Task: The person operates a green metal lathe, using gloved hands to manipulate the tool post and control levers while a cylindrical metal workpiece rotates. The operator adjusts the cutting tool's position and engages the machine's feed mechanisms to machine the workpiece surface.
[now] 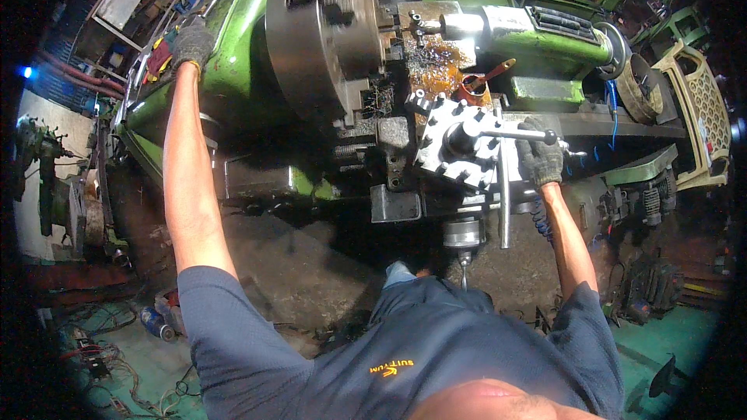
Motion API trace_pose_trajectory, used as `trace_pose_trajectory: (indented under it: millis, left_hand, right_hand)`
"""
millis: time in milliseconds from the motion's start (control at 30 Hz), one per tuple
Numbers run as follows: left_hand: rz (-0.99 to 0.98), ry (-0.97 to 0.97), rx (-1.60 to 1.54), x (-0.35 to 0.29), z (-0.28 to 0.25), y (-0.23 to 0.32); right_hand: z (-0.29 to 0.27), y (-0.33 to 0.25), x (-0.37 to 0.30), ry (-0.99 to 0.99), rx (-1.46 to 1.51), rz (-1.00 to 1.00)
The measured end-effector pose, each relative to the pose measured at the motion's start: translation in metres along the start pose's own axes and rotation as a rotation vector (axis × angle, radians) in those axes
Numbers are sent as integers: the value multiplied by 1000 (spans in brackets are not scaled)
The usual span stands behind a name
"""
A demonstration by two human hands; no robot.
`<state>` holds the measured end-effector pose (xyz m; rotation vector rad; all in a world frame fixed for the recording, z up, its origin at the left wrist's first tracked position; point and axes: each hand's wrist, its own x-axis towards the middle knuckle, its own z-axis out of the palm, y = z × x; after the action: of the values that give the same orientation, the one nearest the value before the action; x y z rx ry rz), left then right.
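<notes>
I stand at a green metal lathe (537,43). My left hand (191,43), in a grey knit glove, rests up on the green headstock (233,54) left of the big grey chuck (319,31). My right hand (541,159), also gloved, is closed around the end of the tool post's steel lever (510,134). The square tool post (455,148) with its clamping bolts sits on the carriage below the chuck. The workpiece in the chuck is hard to make out.
A small red can with a brush (476,87) stands on the oily brown tray behind the tool post. The tailstock handwheel (640,87) is at right, next to a cream plastic chair (700,109). A blue can (158,324) and cables lie on the floor lower left.
</notes>
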<state>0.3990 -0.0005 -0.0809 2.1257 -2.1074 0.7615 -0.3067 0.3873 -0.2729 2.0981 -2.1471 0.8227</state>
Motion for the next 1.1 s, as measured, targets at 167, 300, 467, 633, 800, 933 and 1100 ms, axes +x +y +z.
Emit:
trace_pose_trajectory:
  millis: [167, 300, 467, 633, 800, 933, 1100]
  left_hand:
    - [-25, -12, 30, -3, -5, -3]
    - [-13, 13, 13, -2, -1, -4]
    - [75, 60, 76, 1, 7, -13]
    - [45, 106, 67, -3, -2, 1]
    - [-24, 117, -108, -34, -27, -8]
    - [10, 468, -552, -128, -61, 61]
    - [-43, 460, -701, -336, -30, 136]
  right_hand:
    - [0, 0, 1, 7, -20, -48]
    - [5, 4, -2, 46, -14, -34]
    - [10, 11, 1, 83, -17, -91]
    - [6, 7, -1, 48, -9, -51]
    - [12, 9, 7, 40, 12, -109]
    - [6, 12, -3, 23, -21, -61]
    - [6, 11, 2, -38, 8, -6]
